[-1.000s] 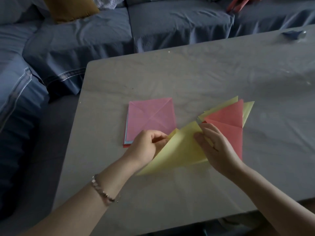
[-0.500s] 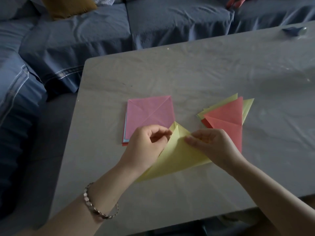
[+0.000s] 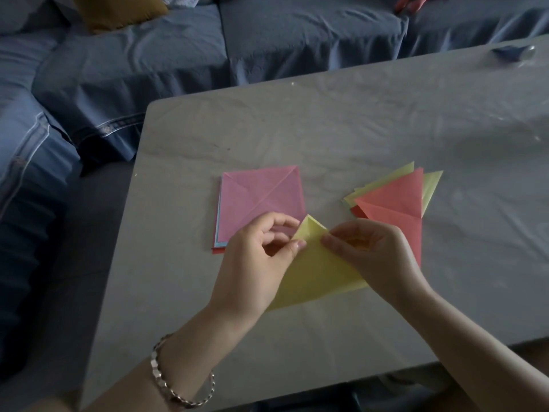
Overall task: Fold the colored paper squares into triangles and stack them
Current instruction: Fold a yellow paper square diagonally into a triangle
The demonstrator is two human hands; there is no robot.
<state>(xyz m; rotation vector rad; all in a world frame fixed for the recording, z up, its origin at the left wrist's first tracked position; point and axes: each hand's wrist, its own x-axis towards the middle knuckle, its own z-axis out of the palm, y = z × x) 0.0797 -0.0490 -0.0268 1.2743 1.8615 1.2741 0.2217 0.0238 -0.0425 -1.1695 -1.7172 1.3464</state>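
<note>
- Head view, the hands: your left hand (image 3: 261, 257) and right hand (image 3: 371, 257) were both pinched shut on the far tip of the yellow sheet (image 3: 315, 275), thumb and forefinger of each closed on the paper from either side of the point. A second before, your right hand had been further right, over the edge of the folded pile; by this moment it had come in to meet the left at the tip.
- Head view, the sheet: the yellow sheet lay on the worktop (image 3: 356, 129) already doubled into a triangle, its long edge toward you and its tip lifted slightly between your fingers. Over the last second the tip had drawn in and sharpened, which I read as you lining up the two corners before creasing.
- Head view, the piles: the unfolded squares (image 3: 261, 197), pink on top with a blue and a red edge showing beneath, sat just left of the tip, partly under your left hand. The folded triangles (image 3: 395, 200), red over yellow, sat just right, and neither pile had shifted.
- What that meant: the fold was nearly finished; pressing the crease and laying the sheet on the right-hand pile remained.
</note>
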